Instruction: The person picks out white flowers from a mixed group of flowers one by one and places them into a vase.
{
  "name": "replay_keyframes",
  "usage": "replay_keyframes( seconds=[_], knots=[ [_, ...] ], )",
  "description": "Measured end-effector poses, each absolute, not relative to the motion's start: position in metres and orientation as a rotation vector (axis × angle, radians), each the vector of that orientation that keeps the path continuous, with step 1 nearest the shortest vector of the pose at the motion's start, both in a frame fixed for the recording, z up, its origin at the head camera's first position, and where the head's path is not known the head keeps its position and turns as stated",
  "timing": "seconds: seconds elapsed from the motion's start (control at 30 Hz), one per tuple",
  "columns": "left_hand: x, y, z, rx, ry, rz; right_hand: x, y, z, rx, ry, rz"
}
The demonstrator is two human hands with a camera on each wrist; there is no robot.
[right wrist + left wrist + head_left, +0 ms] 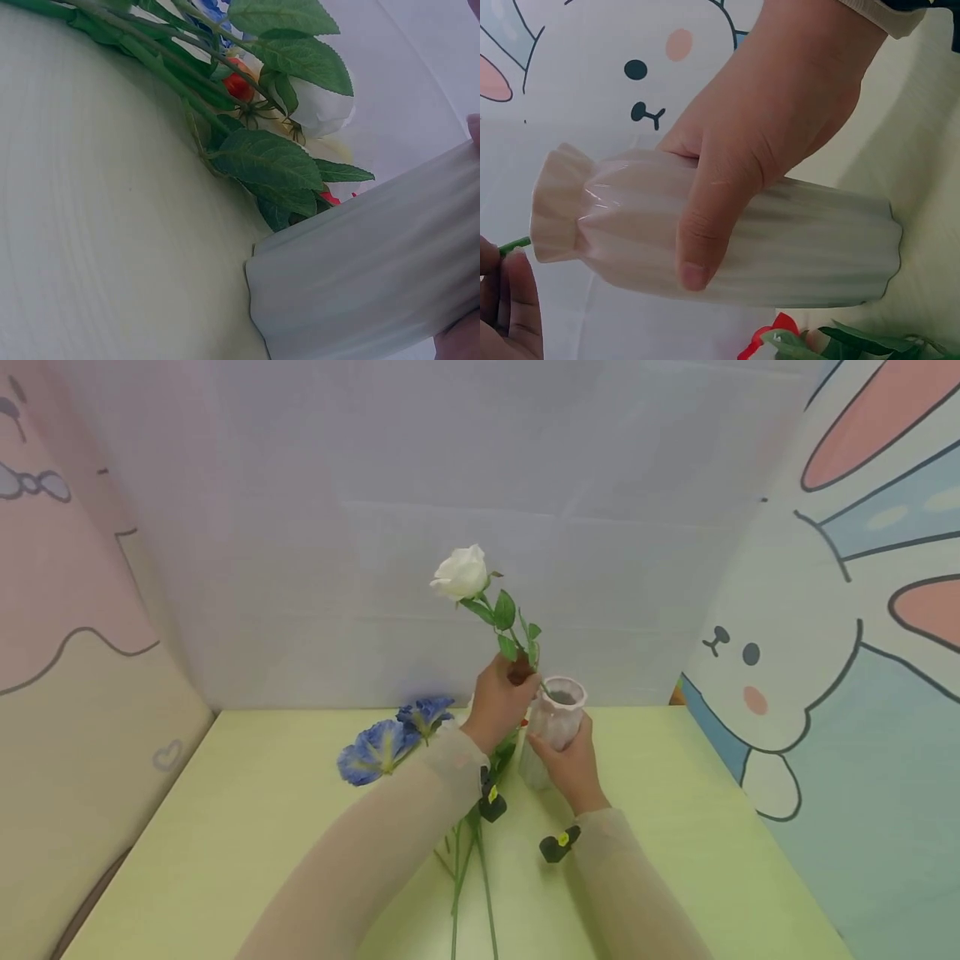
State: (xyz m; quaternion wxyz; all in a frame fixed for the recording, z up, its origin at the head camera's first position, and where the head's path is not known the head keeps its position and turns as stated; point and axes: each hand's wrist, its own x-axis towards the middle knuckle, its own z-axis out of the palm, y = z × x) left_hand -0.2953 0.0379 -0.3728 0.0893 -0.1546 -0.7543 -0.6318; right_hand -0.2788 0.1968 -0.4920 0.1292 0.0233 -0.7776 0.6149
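Observation:
My left hand [501,703] pinches the stem of a white rose [461,575], its bloom leaning up and left. The lower stem runs down to the mouth of a white fluted vase [553,727]; in the left wrist view, the green stem [514,246] reaches the vase's scalloped rim. My right hand [576,768] grips the vase around its body, thumb along the near side in the left wrist view. The vase stands upright, its base close to the table. In the right wrist view the vase wall [360,270] fills the lower right, with only bits of fingers showing.
Left of the vase, blue flowers [375,752] lie on the pale yellow table [225,860], stems toward me. Leaves [270,161], a white bloom [322,105] and an orange-red bloom [240,84] lie beside the vase. Printed cloth walls [780,693] enclose the table.

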Motion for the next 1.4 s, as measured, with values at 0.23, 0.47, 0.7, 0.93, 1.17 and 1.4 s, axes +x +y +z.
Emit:
replay_keyframes(
  seconds=[0.23, 0.47, 0.7, 0.93, 1.17, 1.4],
  knots=[
    [-0.301, 0.042, -0.379, -0.542, -2.339, -1.709, -0.277, 0.197, -0.493, 0.064, -2.252, 1.758],
    [-0.303, 0.043, -0.379, -0.481, -2.373, -1.744, -0.278, 0.197, -0.495, 0.068, -2.251, 1.770],
    [-0.305, 0.044, -0.370, -0.436, -2.247, -1.816, -0.276, 0.196, -0.499, 0.047, -2.247, 1.802],
    [-0.305, 0.047, -0.365, -0.479, -2.320, -1.662, -0.277, 0.196, -0.500, 0.068, -2.237, 1.749],
    [-0.305, 0.052, -0.370, -0.479, -2.434, -1.557, -0.281, 0.196, -0.502, 0.092, -2.255, 1.711],
    [-0.308, 0.055, -0.373, -0.448, -2.516, -1.502, -0.281, 0.195, -0.499, 0.095, -2.250, 1.728]
  ],
)
